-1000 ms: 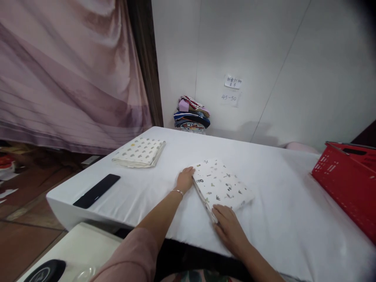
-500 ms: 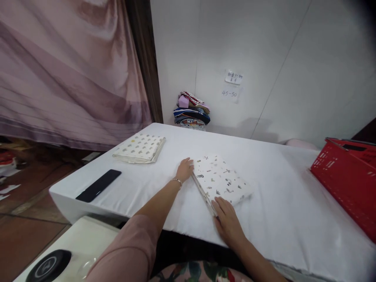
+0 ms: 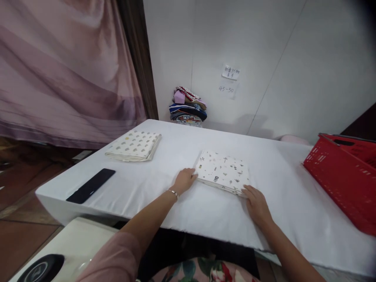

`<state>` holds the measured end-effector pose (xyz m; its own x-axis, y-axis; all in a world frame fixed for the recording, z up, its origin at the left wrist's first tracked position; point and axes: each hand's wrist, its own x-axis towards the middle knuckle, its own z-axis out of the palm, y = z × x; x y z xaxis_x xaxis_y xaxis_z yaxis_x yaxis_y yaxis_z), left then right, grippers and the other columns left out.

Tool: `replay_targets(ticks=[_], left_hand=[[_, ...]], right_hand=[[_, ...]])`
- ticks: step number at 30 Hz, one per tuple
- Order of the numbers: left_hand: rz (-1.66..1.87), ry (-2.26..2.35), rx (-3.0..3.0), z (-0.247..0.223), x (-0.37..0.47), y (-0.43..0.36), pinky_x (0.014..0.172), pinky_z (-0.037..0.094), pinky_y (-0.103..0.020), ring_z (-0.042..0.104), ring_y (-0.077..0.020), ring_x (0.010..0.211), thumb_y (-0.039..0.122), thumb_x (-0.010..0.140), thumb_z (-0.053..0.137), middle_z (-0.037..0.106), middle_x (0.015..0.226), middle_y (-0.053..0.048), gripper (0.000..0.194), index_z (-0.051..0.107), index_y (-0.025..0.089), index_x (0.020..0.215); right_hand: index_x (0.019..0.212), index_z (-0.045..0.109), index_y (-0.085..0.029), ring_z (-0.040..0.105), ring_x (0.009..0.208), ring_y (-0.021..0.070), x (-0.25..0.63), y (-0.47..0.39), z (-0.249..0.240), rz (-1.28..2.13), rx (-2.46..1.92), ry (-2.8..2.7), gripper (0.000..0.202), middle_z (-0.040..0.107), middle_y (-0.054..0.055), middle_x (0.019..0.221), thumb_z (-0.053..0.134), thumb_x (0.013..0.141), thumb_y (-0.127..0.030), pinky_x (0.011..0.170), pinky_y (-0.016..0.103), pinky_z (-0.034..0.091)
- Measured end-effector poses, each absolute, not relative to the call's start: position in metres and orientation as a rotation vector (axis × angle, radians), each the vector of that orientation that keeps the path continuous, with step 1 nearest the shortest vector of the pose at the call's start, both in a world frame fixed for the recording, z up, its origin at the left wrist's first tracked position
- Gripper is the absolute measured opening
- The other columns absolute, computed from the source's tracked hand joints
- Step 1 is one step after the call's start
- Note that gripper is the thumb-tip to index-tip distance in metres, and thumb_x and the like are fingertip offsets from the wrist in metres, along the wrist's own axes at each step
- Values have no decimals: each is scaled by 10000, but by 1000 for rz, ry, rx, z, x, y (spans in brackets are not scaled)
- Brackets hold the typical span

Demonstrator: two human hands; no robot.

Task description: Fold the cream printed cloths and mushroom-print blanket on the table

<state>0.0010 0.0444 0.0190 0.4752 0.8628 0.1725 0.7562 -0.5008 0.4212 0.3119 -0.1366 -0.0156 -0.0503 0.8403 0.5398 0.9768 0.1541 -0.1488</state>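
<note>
A folded white cloth [image 3: 221, 170] printed with small grey plant and animal shapes lies flat on the white-covered table [image 3: 188, 213]. At its near left corner, my left hand [image 3: 184, 180] is closed on the edge, with a bracelet at the wrist. My right hand [image 3: 257, 203] grips the near right corner, thumb partly hidden. The folded edge between both hands faces me. A second folded cloth [image 3: 135, 145], cream with grey tufted motifs, rests farther left, apart from my hands.
On the table's left side lies a dark phone-like slab [image 3: 91, 186]. A red plastic basket [image 3: 340, 184] stands at the right edge. Behind the table, a stack of folded fabrics [image 3: 188, 107] sits against the wall. A pink curtain [image 3: 64, 70] hangs at left.
The printed cloth has been turned so its folded edge faces me. My right hand has moved right and away from me; my left hand stays at the left corner. The view has shifted slightly.
</note>
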Motion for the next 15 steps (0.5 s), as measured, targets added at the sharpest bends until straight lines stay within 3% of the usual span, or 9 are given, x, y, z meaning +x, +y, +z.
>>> replay_targets(ticks=[3,9,15], left_hand=[[705,1322,2460,14,-3,35,831,445,-344,551,-210,934,371,879,431,622,992,-68,323,588,197,1102],[803,998,2687,15,13,31,1008,343,-389,410,-225,1209,304,844,515,493,1296,-83,380,528,215,1214],[713,821,2766,19,32,29,951,363,-395,489,-208,1083,290,864,494,587,1142,-59,251,628,241,1070]], right_hand=[[1147,572,-181,438,1216,248,313,-143,-16,-265,-1739,-1876,407,535,93,1270,388,792,-106,975,479,399],[1194,541,-212,412,1241,271,292,-140,-12,-244,-1706,-1855,368,522,88,1286,468,834,-239,979,506,380],[1106,600,-201,508,1103,240,283,-127,-2,-270,-1762,-1850,286,608,86,1145,415,907,-288,972,483,340]])
